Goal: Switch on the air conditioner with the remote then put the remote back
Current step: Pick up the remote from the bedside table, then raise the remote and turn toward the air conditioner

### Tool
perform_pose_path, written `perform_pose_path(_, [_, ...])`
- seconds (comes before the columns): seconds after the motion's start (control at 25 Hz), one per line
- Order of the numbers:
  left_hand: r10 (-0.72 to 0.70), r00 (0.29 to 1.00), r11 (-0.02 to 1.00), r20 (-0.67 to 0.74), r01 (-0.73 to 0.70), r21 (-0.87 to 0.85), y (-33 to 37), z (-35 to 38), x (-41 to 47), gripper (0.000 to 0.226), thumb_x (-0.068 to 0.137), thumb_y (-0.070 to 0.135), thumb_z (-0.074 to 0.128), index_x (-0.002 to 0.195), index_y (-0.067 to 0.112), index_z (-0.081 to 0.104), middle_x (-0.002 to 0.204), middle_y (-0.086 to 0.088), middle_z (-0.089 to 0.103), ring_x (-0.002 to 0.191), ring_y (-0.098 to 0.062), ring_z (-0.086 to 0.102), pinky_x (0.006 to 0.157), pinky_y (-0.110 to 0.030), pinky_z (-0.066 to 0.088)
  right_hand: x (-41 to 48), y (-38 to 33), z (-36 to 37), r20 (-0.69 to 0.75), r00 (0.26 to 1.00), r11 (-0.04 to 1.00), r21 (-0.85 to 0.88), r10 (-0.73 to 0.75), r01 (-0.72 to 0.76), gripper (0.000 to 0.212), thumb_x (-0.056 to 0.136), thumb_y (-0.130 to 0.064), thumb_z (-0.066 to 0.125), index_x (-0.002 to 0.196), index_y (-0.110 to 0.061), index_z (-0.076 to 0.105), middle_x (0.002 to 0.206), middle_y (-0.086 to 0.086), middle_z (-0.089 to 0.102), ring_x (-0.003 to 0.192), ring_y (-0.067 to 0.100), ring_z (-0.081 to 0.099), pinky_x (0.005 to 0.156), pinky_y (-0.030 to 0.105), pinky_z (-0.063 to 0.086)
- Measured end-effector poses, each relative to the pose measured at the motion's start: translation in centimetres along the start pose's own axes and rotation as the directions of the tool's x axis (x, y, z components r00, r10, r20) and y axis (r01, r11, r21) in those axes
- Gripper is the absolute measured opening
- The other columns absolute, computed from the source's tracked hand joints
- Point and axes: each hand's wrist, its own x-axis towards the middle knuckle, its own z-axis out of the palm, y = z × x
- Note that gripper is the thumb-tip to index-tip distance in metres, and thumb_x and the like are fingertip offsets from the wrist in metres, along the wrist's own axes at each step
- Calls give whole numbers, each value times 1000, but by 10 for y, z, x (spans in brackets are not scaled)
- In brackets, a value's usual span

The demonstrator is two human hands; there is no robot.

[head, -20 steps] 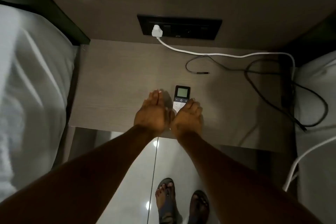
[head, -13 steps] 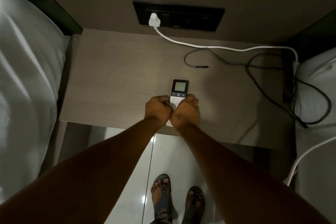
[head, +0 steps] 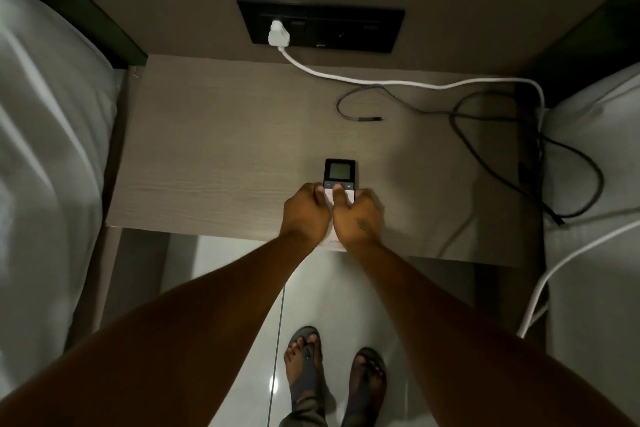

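Already both grips clasp the remote (head: 340,174): left hand (head: 306,211) and right hand (head: 358,218) flank its near end, long axis pointing away.

Left arm: bare, stretched forward from the near left toward the middle of the scene.
Left hand (head: 306,213): curled shut, knuckles up, clasping the left side of the remote (head: 340,174).
Right arm: bare, stretched forward from the near right.
Right hand (head: 358,218): curled on the remote's right side, thumb laid across its button row.
Hands: touching, side by side.
Feet: in sandals, near, pointing far.
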Motion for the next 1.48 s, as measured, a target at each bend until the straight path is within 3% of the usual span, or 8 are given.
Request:
perform_pose_path(0.32, [326, 908, 921, -265, -368, -125, 226, -157, -57, 30, 97, 13, 39, 69, 17, 50, 63, 4, 51, 57, -6, 48, 49, -11, 32, -87, -230, -158, -50, 956, 932, 213, -290, 294, 38, 95, -42, 53, 107, -8, 64, 105, 10, 70, 96, 31, 65, 81, 34, 50])
perform_pose_path(0.6, [634, 571, 681, -522, -731, 28, 509, -397, -203, 37, 95, 15, 38, 60, 22, 44, 58, 9, 51, 53, -6, 47, 45, -13, 31, -303, -508, -380, -234, 733, 686, 259, -638, 680, 23, 91, -38, 54, 86, -17, 64, 89, 6, 73, 77, 27, 68, 74, 38, 57])
perform_pose_path(0.76, [723, 321, 507, -612, -848, 154, 613, -489, -310, 29, 92, 22, 36, 70, 20, 54, 66, 11, 56, 61, -6, 53, 50, -19, 36, -429, -585, -480, -351, 595, 551, 229, -723, 803, 31, 94, -41, 49, 97, -13, 61, 95, 4, 65, 72, 17, 59, 56, 28, 42])
perform_pose_path(0.84, [722, 278, 477, -633, -864, 164, 638, -506, -341, 27, 92, 25, 36, 72, 24, 54, 67, 14, 55, 62, -5, 54, 51, -19, 38, -465, -595, -506, -378, 557, 509, 227, -740, 830, 32, 94, -41, 48, 100, -13, 62, 97, 5, 67, 76, 21, 63, 56, 28, 44])
perform_pose_path(1.12, [751, 210, 493, -626, -809, 319, 622, -532, -392, 25, 93, 34, 35, 92, 29, 60, 89, 8, 64, 78, -10, 61, 72, -35, 56, -526, -584, -511, -289, 539, 470, 276, -791, 838, 31, 97, -35, 46, 112, -13, 63, 101, 12, 72, 82, 31, 69, 62, 30, 53])
perform_pose_path(1.24, [843, 102, 491, -528, -547, 678, 584, -580, -403, 51, 99, 41, 21, 145, 21, 30, 152, 0, 33, 142, -22, 22, 113, -36, 17, -549, -590, -480, -172, 514, 449, 310, -840, 838, 29, 97, -34, 45, 106, -13, 63, 91, 12, 73, 72, 30, 71, 56, 29, 52])
perform_pose_path(1.32, [849, 72, 510, -523, -365, 779, 550, -634, -424, 56, 100, 42, 11, 149, 16, 4, 159, -1, 3, 144, -18, -8, 112, -32, -2, -579, -603, -446, -101, 480, 422, 341, -872, 840, 27, 97, -35, 45, 105, -15, 61, 88, 12, 72, 70, 29, 70, 55, 26, 50])
perform_pose_path(1.48, [784, 96, 621, -613, -104, 777, 454, -747, -496, 57, 100, 40, 11, 149, 13, -1, 159, -4, -4, 143, -18, -12, 115, -34, -3, -669, -626, -362, 64, 350, 339, 452, -935, 825, 24, 92, -31, 46, 94, -14, 62, 81, 8, 71, 65, 25, 67, 54, 24, 49])
